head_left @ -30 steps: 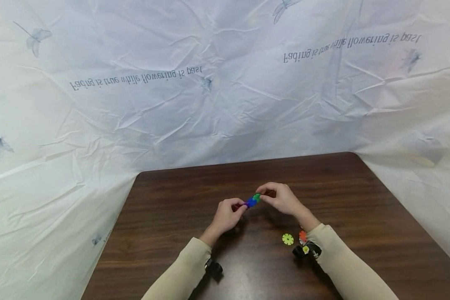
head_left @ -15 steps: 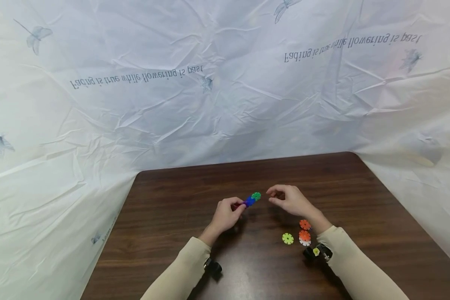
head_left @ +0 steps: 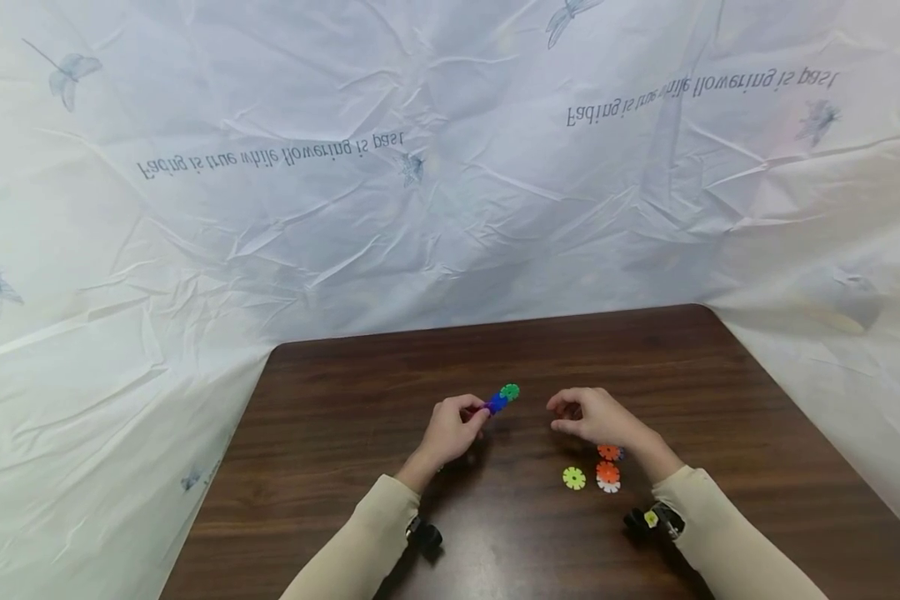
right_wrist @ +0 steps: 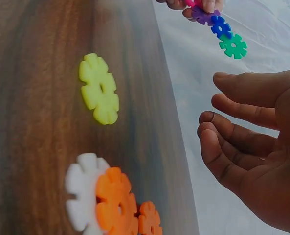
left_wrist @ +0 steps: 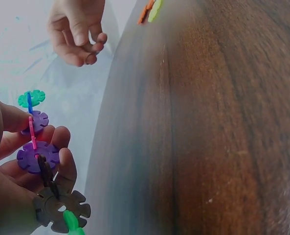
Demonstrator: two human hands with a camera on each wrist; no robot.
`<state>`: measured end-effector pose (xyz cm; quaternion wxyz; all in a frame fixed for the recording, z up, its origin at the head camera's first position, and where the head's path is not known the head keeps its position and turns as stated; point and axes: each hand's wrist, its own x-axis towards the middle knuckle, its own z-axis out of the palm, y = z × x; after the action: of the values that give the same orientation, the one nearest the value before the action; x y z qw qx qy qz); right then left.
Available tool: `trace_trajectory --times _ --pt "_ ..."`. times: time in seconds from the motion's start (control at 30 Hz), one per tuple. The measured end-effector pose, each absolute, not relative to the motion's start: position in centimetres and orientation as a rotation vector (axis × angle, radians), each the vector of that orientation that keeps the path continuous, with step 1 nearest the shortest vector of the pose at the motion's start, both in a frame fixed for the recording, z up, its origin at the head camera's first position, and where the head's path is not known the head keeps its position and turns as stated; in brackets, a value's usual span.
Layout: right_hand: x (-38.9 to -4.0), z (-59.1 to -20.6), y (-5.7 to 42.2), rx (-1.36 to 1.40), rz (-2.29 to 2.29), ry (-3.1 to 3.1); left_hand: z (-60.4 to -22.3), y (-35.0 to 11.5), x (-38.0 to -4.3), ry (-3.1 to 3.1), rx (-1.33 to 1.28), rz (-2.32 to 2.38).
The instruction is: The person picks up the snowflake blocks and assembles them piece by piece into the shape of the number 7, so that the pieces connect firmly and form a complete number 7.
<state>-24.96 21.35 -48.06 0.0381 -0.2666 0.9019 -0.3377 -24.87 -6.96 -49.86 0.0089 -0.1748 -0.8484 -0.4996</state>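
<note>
My left hand (head_left: 452, 429) pinches a chain of interlocked notched plastic discs above the table. In the left wrist view the chain runs from a green disc (left_wrist: 35, 98) through blue, purple and pink ones, a purple disc (left_wrist: 31, 159), and dark discs, to a bright green piece (left_wrist: 73, 223) nearest the camera. Its far green disc (head_left: 510, 392) points toward my right hand (head_left: 596, 417), which hovers apart from it with loosely curved fingers and holds nothing. Below that hand lie a yellow disc (right_wrist: 100, 89), a white disc (right_wrist: 81, 191) and orange discs (right_wrist: 116, 203).
The dark wooden table (head_left: 390, 367) has a white printed sheet (head_left: 420, 217) hanging behind it and along its sides. A bit of blue shows beside the farther orange disc (head_left: 610, 452). A black wrist camera (head_left: 425, 537) is strapped to the left wrist.
My right hand has let go of the chain's green disc and moved right and toward me, uncovering the orange and white discs. The left hand keeps the chain nearly still.
</note>
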Motion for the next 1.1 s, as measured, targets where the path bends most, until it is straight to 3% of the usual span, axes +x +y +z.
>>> trace_trajectory --times 1.1 --pt "-23.0 -49.2 22.3 -0.922 -0.882 2.676 -49.7 -6.9 -24.8 -2.677 -0.539 -1.581"
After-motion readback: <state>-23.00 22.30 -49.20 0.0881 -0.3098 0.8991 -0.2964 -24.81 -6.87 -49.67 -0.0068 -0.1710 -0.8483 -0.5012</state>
